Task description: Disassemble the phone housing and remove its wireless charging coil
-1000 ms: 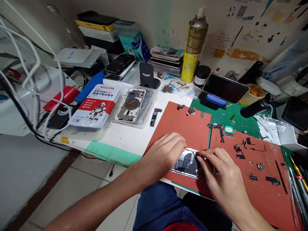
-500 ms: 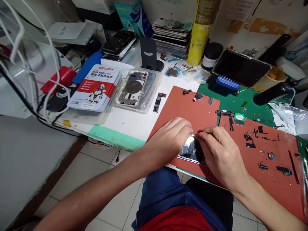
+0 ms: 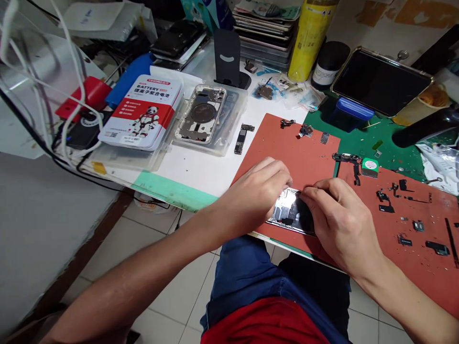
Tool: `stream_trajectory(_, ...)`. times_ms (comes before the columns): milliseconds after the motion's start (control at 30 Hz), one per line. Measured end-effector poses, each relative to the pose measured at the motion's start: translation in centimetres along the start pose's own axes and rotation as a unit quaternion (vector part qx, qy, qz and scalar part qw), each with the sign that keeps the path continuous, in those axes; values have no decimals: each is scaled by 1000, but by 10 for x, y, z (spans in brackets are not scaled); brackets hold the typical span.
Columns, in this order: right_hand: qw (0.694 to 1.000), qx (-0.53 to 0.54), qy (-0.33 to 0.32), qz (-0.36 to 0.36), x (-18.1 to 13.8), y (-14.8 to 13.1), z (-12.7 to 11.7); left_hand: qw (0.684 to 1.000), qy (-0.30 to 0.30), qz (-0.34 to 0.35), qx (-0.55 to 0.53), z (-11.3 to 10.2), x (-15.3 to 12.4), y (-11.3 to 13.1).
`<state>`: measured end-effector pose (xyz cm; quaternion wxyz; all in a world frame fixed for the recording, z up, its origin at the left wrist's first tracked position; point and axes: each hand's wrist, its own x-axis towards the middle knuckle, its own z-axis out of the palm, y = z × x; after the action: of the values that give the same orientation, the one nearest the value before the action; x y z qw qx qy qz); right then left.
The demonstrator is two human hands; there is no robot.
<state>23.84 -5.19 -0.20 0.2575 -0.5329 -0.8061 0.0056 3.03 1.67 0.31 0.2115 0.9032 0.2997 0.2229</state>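
Observation:
An opened phone (image 3: 289, 217), silver at one end and dark at the other, lies on the reddish-brown mat close to the table's front edge. My left hand (image 3: 263, 191) is closed over its left end, with the fingertips hidden behind the hand. At the far edge of the phone, my right hand (image 3: 340, 215) has thumb and fingers pressed together in a pinch. Whatever sits between those fingertips is too small to make out. Both hands partly cover the phone.
Loose phone parts (image 3: 405, 241) are scattered over the right mat (image 3: 423, 282). A logic board (image 3: 244, 138) and a phone back housing (image 3: 201, 114) lie to the left, beside a battery box (image 3: 143, 114). A propped phone (image 3: 382, 81) stands at the back right.
The view has shifted, so the bench appears higher and the right-side parts lie farther right. Both hands stay at the phone, with slightly more of its silver end showing.

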Motion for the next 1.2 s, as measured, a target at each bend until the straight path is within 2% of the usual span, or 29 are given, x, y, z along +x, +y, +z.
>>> stream_trajectory(333,1000,-12,12,10,6,-6,-2,998,-42,13,37,-8,7,0)
stream_trajectory(600,999,19,-3,40,10,-11,-7,981,-138,-13,134,-19,20,11)
stream_trajectory(767,998,13,-4,57,10,-14,-7,970,-170,-13,175,-24,28,17)
stream_trajectory(1033,997,2,11,75,11,-14,-12,969,-171,-5,180,-25,31,17)
stream_trajectory(1200,993,41,-17,113,16,-8,-11,966,-184,-21,180,-25,33,17)
